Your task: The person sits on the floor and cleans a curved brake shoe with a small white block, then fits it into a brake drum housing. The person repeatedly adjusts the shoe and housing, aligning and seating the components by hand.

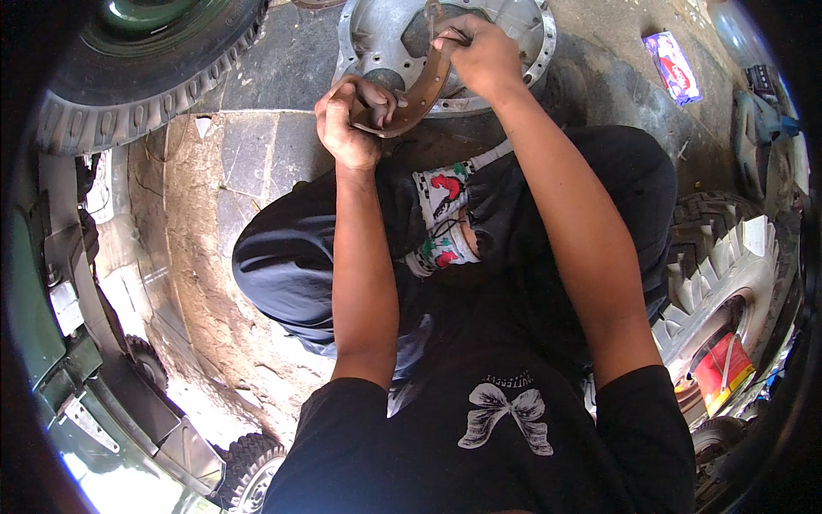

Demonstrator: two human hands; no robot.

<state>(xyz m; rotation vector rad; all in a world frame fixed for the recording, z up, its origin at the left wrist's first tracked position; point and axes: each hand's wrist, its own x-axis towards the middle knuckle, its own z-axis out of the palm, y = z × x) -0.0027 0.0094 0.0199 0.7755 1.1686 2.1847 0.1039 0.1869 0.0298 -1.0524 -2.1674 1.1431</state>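
A curved, rusty-brown brake shoe, with small holes along its band, is held tilted over the near edge of a round silver metal housing. My left hand is closed around the shoe's lower end, fingers curled over it. Farther up the curve, my right hand pinches the shoe between thumb and bent fingers. Whether anything else is in the right hand's grip is hidden. The housing lies on the floor beyond my crossed legs, its flange ringed with bolt holes.
A large tyre lies at the upper left. A green vehicle stands along the left. At the right are a purple packet, a chunky-treaded tyre and a red-and-yellow container. Dark floor tiles surround my legs.
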